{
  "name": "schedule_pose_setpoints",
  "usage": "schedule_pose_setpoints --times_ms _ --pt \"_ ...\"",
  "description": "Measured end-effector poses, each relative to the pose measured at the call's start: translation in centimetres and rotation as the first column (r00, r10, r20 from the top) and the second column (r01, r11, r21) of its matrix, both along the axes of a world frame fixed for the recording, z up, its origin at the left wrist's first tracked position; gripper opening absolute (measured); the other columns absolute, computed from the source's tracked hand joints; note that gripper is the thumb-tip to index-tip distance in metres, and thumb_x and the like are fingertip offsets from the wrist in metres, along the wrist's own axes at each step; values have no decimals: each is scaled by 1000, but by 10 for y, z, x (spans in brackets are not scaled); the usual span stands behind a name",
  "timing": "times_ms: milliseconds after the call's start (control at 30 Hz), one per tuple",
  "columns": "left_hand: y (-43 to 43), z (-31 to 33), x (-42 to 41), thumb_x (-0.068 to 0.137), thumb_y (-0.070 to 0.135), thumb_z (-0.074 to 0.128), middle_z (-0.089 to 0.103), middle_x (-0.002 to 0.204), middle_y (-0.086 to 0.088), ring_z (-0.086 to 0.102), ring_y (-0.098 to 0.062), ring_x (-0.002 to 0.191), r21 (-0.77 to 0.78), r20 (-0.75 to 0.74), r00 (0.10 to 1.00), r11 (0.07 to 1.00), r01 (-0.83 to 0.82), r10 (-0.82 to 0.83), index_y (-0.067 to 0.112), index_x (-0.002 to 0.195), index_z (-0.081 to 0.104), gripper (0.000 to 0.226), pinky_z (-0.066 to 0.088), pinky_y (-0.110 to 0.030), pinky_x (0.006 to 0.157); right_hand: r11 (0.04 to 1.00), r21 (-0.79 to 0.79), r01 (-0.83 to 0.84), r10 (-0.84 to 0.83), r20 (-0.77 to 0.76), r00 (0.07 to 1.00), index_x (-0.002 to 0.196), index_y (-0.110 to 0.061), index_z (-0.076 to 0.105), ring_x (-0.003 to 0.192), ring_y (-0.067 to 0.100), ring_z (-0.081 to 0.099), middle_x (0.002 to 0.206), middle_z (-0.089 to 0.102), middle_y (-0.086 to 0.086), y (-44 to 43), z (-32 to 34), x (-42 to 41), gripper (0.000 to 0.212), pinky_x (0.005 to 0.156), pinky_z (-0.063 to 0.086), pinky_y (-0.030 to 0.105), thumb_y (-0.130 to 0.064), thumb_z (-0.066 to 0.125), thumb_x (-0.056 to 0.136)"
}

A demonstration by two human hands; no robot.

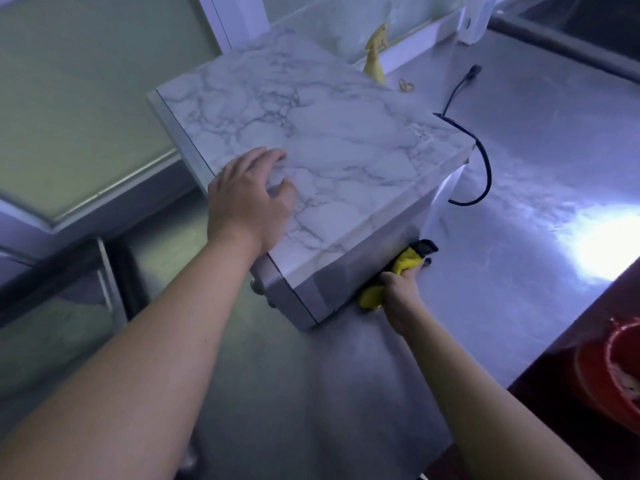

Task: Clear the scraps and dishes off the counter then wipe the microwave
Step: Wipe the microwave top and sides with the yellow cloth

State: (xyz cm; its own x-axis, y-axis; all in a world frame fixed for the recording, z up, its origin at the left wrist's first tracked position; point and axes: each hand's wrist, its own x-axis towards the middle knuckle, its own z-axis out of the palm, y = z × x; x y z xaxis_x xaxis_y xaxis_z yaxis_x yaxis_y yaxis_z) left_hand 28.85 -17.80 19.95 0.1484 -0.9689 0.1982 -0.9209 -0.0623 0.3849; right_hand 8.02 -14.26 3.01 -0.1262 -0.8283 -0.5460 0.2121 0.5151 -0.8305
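Microwave [311,150] side under wiping on steel counter [519,168].
Right hand [401,292] grips yellow cloth [372,294] against the right wall, low; left hand [246,202] rests spread on top.

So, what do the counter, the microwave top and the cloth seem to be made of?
Counter: probably brushed stainless steel, grey, with glare and fine scratches. Microwave top: white with grey marble veins, wrapping over the edge, so perhaps printed film, not stone. Cloth: soft yellow fabric, crumpled in the right hand.
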Motion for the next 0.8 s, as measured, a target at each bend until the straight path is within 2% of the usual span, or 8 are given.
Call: schedule_pose_setpoints --times_ms 167,233,300,400,467,567,667,800 --pt "1 3 -2 85 42 41 47 149 12 37 -16 138 8 -10 1000 1000 -2 2 34 137 53 53 25 -43 118 970 131 -205 177 199 964 150 -44 -26 121 48 52 156 30 30 64 -7 69 110 91 49 62 14 42 85" --pt "3 3 -2 90 39 44 46 149 12 37 -15 139 11 -15 1000 1000 -1 1 33 137 54 49 24 -42 119 912 170 -374 304 331 893 150 -39 -26 92 43 70 125 62 33 91 -2 84 101 67 60 51 12 36 89" --pt "3 5 -2 92 37 46 46 149 12 37 -15 139 23 -16 1000 1000 -2 2 33 138 53 47 24 -40 119 807 167 -566 472 392 789 154 -27 6 81 31 73 100 74 18 108 9 81 80 64 60 41 10 37 91" --pt "4 8 -6 95 35 47 46 150 10 37 -18 138 42 6 1000 999 -8 7 32 139 53 45 25 -40 118 665 113 -738 642 419 642 135 -23 53 109 35 65 125 66 17 109 26 48 56 92 55 45 7 46 89" --pt "5 9 -6 96 33 48 45 151 9 37 -20 139 50 21 1000 999 -14 13 31 140 52 44 25 -39 118 696 103 -711 601 458 655 124 -19 66 106 37 68 117 71 17 101 35 16 45 87 58 44 4 49 89" --pt "5 9 -7 92 40 43 45 151 8 38 -20 139 61 21 1000 998 -7 6 31 140 52 50 24 -39 118 818 179 -546 460 367 809 100 -8 71 76 28 76 89 77 15 84 45 -42 22 58 60 32 -2 52 92" --pt "5 9 -6 83 47 37 47 150 8 39 -21 138 60 11 1000 998 -18 17 31 138 54 59 25 -40 118 910 218 -354 300 247 922 108 -3 67 75 32 74 87 77 18 62 44 -105 23 60 59 35 -5 52 91" --pt "4 8 -5 81 48 37 48 150 8 40 -21 138 47 20 1000 999 -23 22 30 137 55 61 26 -41 118 955 243 -169 55 416 908 112 0 63 75 37 75 95 76 21 48 41 -163 37 56 60 48 3 45 80"
